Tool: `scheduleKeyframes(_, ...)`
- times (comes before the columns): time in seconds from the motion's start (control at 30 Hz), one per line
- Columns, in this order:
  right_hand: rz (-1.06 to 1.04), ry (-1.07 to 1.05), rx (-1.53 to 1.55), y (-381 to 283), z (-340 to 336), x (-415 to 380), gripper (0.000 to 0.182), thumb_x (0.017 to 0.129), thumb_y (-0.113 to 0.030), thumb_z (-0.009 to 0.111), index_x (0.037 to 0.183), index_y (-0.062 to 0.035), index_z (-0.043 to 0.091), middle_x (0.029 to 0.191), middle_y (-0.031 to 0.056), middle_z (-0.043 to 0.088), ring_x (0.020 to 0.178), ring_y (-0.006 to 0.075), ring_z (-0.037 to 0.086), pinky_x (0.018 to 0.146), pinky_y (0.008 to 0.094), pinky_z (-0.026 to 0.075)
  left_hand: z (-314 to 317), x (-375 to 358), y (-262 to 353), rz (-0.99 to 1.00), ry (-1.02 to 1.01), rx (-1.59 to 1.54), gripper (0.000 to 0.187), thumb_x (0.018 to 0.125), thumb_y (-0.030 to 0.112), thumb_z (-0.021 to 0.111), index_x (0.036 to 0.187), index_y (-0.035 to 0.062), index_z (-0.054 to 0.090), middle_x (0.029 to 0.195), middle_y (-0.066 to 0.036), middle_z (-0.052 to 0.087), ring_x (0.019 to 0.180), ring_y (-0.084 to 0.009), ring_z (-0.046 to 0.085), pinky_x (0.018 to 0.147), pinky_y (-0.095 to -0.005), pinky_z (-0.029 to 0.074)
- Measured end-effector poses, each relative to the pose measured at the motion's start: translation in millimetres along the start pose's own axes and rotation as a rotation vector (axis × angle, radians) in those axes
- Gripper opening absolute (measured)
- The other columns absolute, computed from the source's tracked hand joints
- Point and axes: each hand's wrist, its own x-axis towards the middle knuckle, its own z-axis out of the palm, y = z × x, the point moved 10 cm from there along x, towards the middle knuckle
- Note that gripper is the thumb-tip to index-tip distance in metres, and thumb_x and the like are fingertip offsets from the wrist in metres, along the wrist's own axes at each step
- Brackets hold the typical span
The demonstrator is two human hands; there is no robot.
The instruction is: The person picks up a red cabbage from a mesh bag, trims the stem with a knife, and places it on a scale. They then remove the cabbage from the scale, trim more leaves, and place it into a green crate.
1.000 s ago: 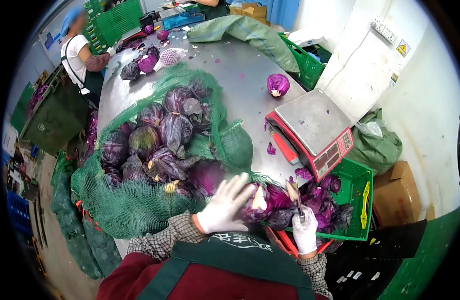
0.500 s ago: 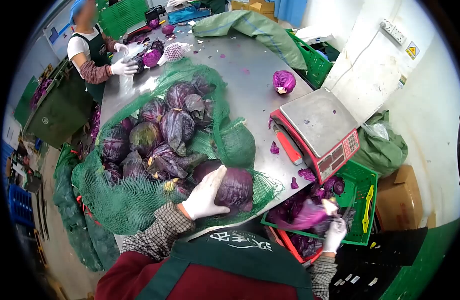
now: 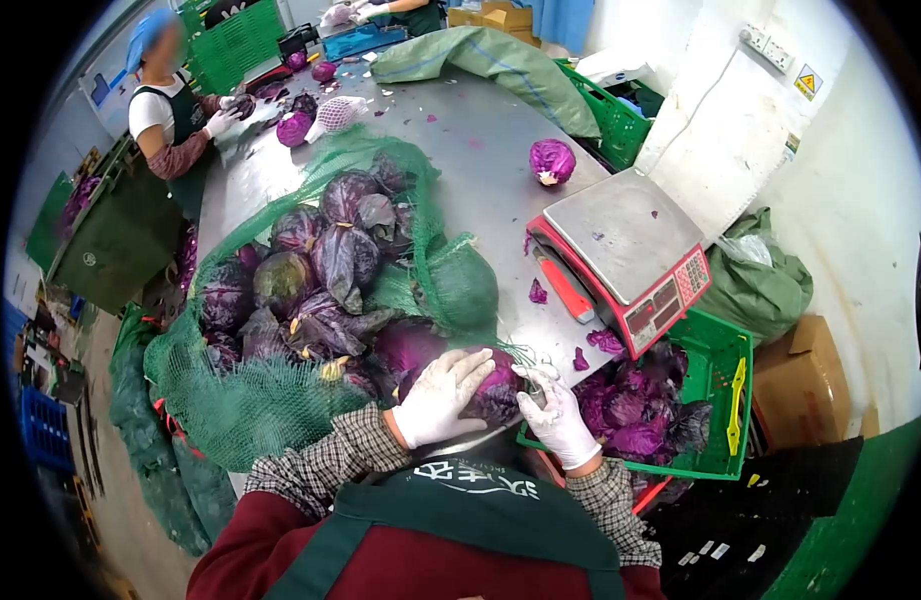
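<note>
Both my hands wear white gloves. My left hand (image 3: 442,398) lies over a red cabbage (image 3: 495,390) at the table's near edge, fingers stretched across its top and thumb toward me. My right hand (image 3: 560,415) is at the same cabbage's right side, with bent fingers and thumb closed at its edge; the exact contact is partly hidden. Behind and left, several dark red cabbages (image 3: 348,258) with loose outer leaves lie in an open green mesh sack (image 3: 250,405). A green crate (image 3: 715,365) of purple leaves (image 3: 635,410) stands right of my right hand.
A red scale (image 3: 625,235) stands at the table's right, beside a red-handled tool (image 3: 563,288). A trimmed cabbage (image 3: 552,162) lies behind it. Across the metal table (image 3: 460,135), a co-worker (image 3: 170,110) handles a cabbage. Sacks (image 3: 145,400) stand at the left.
My right hand has moved from the crate to the cabbage, leaving the purple leaves in the crate. My left hand has shifted slightly on the cabbage, which now shows brighter purple.
</note>
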Motion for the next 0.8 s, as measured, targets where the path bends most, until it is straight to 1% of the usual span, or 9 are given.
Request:
scheduleKeyframes(0.23, 0.111, -0.206, 0.068, 17.1, 2.8, 5.7, 0.018, 0.079, -0.005, 0.067, 0.094, -0.003, 0.057, 0.095, 0.0114, 0.058, 0.086, 0.0284, 0.06, 0.073, 0.0342, 0.049, 4.0, 2.3, -2.7, 0.073, -0.041, -0.1, 0.085, 0.063, 0.032, 0.083, 0.134, 0.0027, 0.046, 0.146, -0.018, 0.038, 0.133, -0.0367, 0.037, 0.111, -0.0445, 0.031)
scheduleKeyframes(0.37, -0.238, -0.182, -0.199, 4.7, -10.7, -20.7, 0.016, 0.075, 0.0, 0.066, 0.089, -0.002, 0.059, 0.092, 0.0117, 0.058, 0.079, 0.0249, 0.06, 0.068, 0.0325, 0.049, 11.1, 3.4, -25.8, -0.018, -0.071, -0.255, 0.09, 0.064, 0.036, 0.083, 0.137, 0.0036, 0.042, 0.149, -0.02, 0.033, 0.135, -0.0387, 0.033, 0.113, -0.0459, 0.029)
scheduleKeyframes(0.4, 0.181, -0.139, 0.127, 24.4, -31.4, -31.9, 0.016, 0.074, 0.002, 0.063, 0.089, -0.0011, 0.06, 0.089, 0.0097, 0.059, 0.078, 0.0185, 0.06, 0.067, 0.0309, 0.049, 7.3, 4.5, -28.6, -0.032, -0.07, -0.251, 0.092, 0.064, 0.037, 0.083, 0.139, 0.0041, 0.041, 0.149, -0.02, 0.033, 0.134, -0.0394, 0.034, 0.113, -0.0462, 0.029)
scheduleKeyframes(0.47, 0.355, 0.108, 0.025, 28.0, -100.0, -58.2, 0.014, 0.079, -0.001, 0.062, 0.092, -0.0005, 0.06, 0.073, 0.0048, 0.057, 0.067, 0.0128, 0.056, 0.06, 0.0258, 0.046, 2.2, 5.8, -31.4, -0.072, -0.065, -0.254, 0.096, 0.063, 0.038, 0.084, 0.141, 0.0051, 0.039, 0.149, -0.019, 0.033, 0.132, -0.0407, 0.035, 0.112, -0.0467, 0.029)
scheduleKeyframes(0.5, 0.686, 0.208, 0.054, 69.4, -128.6, -90.7, 0.012, 0.082, -0.004, 0.063, 0.094, -0.0024, 0.061, 0.077, 0.0019, 0.058, 0.067, 0.0106, 0.053, 0.062, 0.0263, 0.045, 4.5, 7.4, -28.8, -0.037, -0.082, -0.16, 0.102, 0.062, 0.042, 0.083, 0.144, 0.0061, 0.035, 0.149, -0.019, 0.033, 0.125, -0.0416, 0.04, 0.106, -0.047, 0.037)
scheduleKeyframes(0.6, 0.355, 0.593, -0.286, 107.7, -185.1, -134.8, 0.035, 0.086, -0.004, 0.065, 0.119, -0.0002, 0.059, 0.091, 0.0042, 0.062, 0.077, 0.013, 0.057, 0.07, 0.0266, 0.049, 12.0, 17.0, -10.0, -0.07, -0.229, 0.018, 0.104, 0.061, 0.045, 0.082, 0.145, 0.0066, 0.034, 0.146, -0.02, 0.036, 0.117, -0.0401, 0.046, 0.095, -0.0458, 0.046)
scheduleKeyframes(0.63, 0.25, 0.555, -0.302, 100.9, -178.2, -127.3, 0.036, 0.087, -0.005, 0.064, 0.122, -0.0022, 0.058, 0.087, 0.0016, 0.061, 0.068, 0.0083, 0.053, 0.062, 0.023, 0.044, 13.1, 18.8, -1.7, -0.043, -0.212, 0.079, 0.105, 0.061, 0.047, 0.081, 0.145, 0.0066, 0.033, 0.141, -0.022, 0.041, 0.11, -0.0383, 0.05, 0.086, -0.0448, 0.051)
scheduleKeyframes(0.73, 0.687, 0.289, 0.282, 54.3, -98.1, -88.7, 0.045, 0.091, -0.005, 0.062, 0.133, -0.002, 0.049, 0.106, 0.0044, 0.064, 0.077, 0.007, 0.055, 0.067, 0.0207, 0.048, 15.8, 24.0, 8.2, -0.206, -0.29, 0.08, 0.114, 0.06, 0.061, 0.078, 0.146, 0.0044, 0.03, 0.121, -0.026, 0.051, 0.098, -0.0389, 0.058, 0.08, -0.0443, 0.052)
scheduleKeyframes(0.8, 0.468, 0.28, 0.374, 50.8, -54.6, -74.4, 0.043, 0.092, -0.007, 0.062, 0.133, -0.0059, 0.05, 0.102, 0.003, 0.063, 0.063, 0.0052, 0.05, 0.055, 0.0215, 0.045, 11.4, 30.7, -0.6, -0.367, -0.377, 0.109, 0.119, 0.06, 0.073, 0.071, 0.145, 0.0003, 0.03, 0.111, -0.026, 0.054, 0.09, -0.0386, 0.06, 0.076, -0.0437, 0.052)
